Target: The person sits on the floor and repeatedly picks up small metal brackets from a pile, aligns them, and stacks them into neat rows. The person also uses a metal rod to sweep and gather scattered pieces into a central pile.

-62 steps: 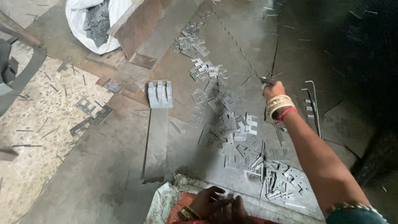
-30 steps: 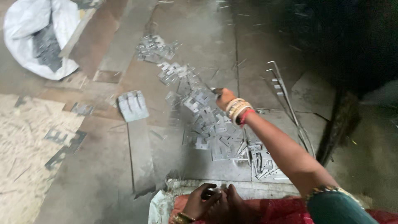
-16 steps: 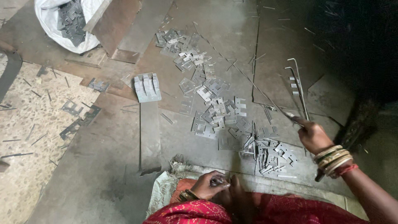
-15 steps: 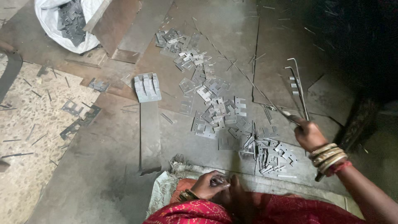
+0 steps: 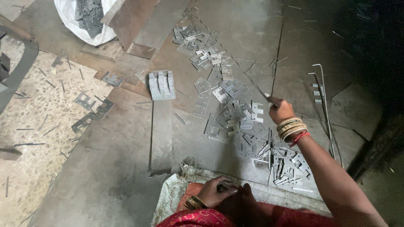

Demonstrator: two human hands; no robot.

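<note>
A thin metal rod (image 5: 235,63) is gripped in the clenched right hand (image 5: 281,112), running toward upper-left over the scattered plates (image 5: 229,105), while small pieces are clutched in the left hand (image 5: 214,192).

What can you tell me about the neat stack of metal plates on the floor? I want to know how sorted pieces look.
The stack of metal plates is a tidy grey pile of flat, comb-shaped stampings, notches aligned. It looks like dull sheet steel. It lies flat on the metal floor sheet at the head of a long flat strip, apart from the loose plates. No hand touches it.
</note>
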